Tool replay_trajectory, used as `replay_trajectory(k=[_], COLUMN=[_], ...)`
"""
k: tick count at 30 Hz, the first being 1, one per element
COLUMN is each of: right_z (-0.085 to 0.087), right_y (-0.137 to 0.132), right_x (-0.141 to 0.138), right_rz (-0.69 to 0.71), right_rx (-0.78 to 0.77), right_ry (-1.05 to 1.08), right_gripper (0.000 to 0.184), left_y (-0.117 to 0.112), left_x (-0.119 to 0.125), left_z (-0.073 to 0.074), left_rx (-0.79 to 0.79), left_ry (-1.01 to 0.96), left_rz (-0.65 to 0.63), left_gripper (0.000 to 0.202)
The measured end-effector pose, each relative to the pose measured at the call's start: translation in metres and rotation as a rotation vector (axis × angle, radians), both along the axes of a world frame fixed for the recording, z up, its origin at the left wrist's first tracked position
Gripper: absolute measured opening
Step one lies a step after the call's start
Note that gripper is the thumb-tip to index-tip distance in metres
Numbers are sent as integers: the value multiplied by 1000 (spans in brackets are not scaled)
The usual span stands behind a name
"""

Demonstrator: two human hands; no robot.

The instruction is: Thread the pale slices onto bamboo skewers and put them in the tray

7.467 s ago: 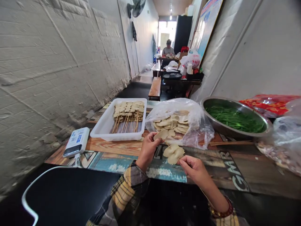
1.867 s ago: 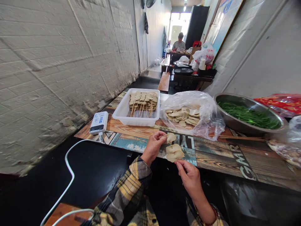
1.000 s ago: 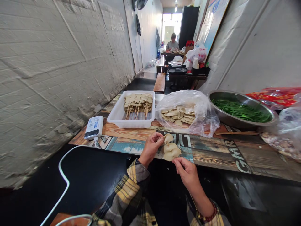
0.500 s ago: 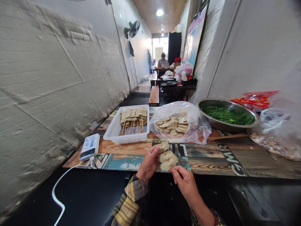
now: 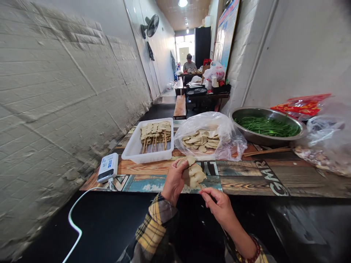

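Near the table's front edge, my left hand is closed round several flat, beige, round slices, its thumb pressed on the uppermost one. The slices overlap in a row on a thin wooden skewer. My right hand pinches the lower end of this skewer, below the slices. Behind my hands, an open clear plastic bag holds loose slices of the same kind. To its left, a white plastic tray contains stacked skewers loaded with slices, their sticks pointing toward me.
A metal bowl of green chives stands at the right, with bare sticks before it. Further right lies a filled plastic bag. A white power bank with a cable sits at the left. A person sits far back.
The slices and my left hand have moved a little away from my right fingers, so more of the stick shows between them. The whole view has shifted slightly.
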State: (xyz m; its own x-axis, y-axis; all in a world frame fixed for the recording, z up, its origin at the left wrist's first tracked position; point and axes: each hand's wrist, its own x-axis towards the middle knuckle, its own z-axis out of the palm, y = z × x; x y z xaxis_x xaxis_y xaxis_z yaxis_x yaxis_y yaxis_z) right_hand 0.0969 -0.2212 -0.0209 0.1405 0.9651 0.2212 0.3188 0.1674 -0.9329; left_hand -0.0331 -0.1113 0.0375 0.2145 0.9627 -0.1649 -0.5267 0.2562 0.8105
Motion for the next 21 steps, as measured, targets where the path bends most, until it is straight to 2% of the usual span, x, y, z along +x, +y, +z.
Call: replay_trajectory(k=[7, 12, 16, 21], right_z=[-7, -9, -8, -10], right_y=[-4, -7, -9, -8], right_x=[10, 12, 13, 15], right_rz=[-84, -124, -141, -103], right_rx=[247, 396, 417, 345], right_ry=[-198, -392, -463, -306], right_gripper=[23, 23, 22, 20], left_y=[-1, -3, -3, -2], left_x=[6, 12, 17, 19], left_z=[1, -6, -12, -12], left_rx=[19, 44, 50, 45], left_ry=[59, 166, 260, 260], left_rz=[-11, 84, 164, 119], left_gripper=[37, 31, 27, 28])
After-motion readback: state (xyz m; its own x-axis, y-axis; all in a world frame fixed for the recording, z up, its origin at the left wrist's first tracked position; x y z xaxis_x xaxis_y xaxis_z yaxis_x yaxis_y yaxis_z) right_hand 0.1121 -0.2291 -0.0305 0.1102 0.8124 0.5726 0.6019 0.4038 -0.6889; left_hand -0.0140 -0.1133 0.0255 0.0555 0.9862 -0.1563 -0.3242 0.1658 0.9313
